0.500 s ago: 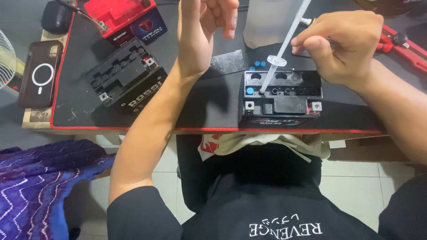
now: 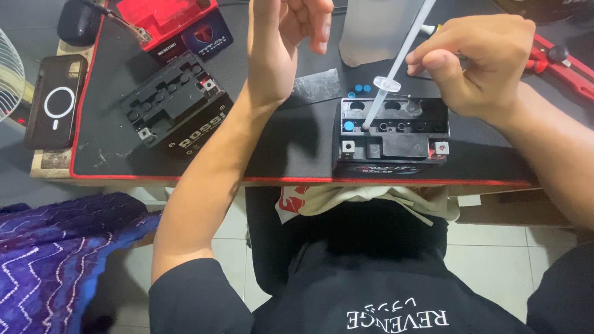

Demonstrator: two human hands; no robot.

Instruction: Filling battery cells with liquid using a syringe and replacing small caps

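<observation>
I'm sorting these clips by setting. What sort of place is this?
Probably a home hobby or repair desk, not a shop. A black desk mat with red edging carries small black batteries, a red-handled tool and a phone; tiled floor and a purple cloth show below. The right hand holds a syringe.

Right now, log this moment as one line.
right hand: holds syringe | tip: in black battery port | left hand: raised, empty

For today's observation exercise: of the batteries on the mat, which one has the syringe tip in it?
The black battery nearest the person, in front of the right hand; the syringe tip enters its top. The others sit untouched at left.
</observation>
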